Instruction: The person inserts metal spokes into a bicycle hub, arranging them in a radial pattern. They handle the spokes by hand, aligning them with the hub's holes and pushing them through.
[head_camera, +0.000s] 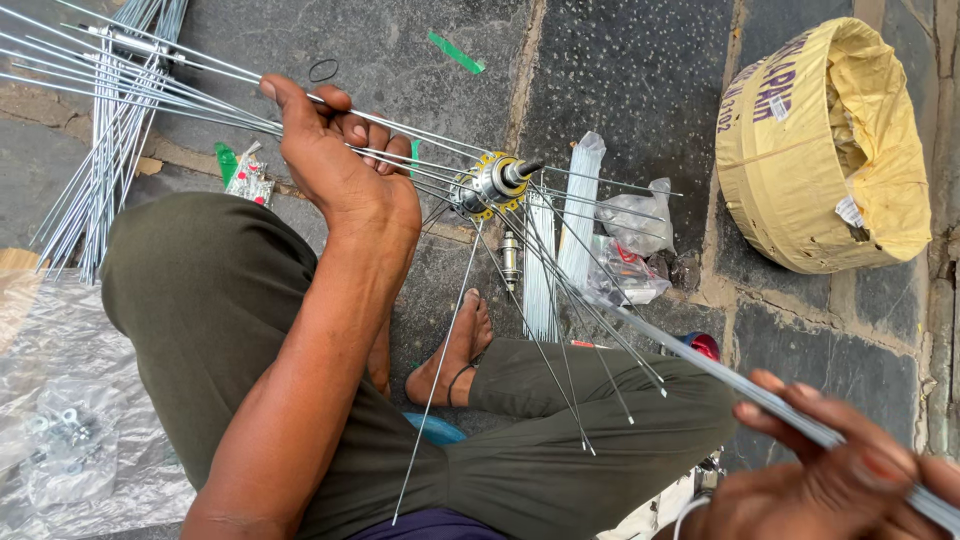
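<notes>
While a bundle of thin metal spokes (200, 95) is gripped in the left hand (335, 150), whose fingers are curled over the rods and whose thumb is pressed along them, a second group of spokes (700, 365) is pinched in the right hand (840, 470) at the lower right edge, the fingers being closed around it. Both bundles are seen to run into a wheel hub (490, 182), which is held above the stone floor (620, 80) between the two hands, its yellow-edged flange and dark axle end turned towards the camera. More spokes are fanned loosely downwards from the hub over the olive-green trousers (220, 300) of the crossed legs, and a bare foot (455, 350) is tucked beneath them. On the floor just beyond the hub, flat packets of spokes (580, 215) and clear plastic bags (630, 215) are laid, with a small metal part (510, 258) beside them. A round yellow sack (825, 150), open at its side, is stood well apart at the upper right. At the far left another heap of loose spokes (100, 190) is spread, near a crumpled clear sheet (70, 400) on which small metal fittings are gathered. A green scrap (455, 52) and a black rubber ring (323, 70) are left on the floor behind the left hand
</notes>
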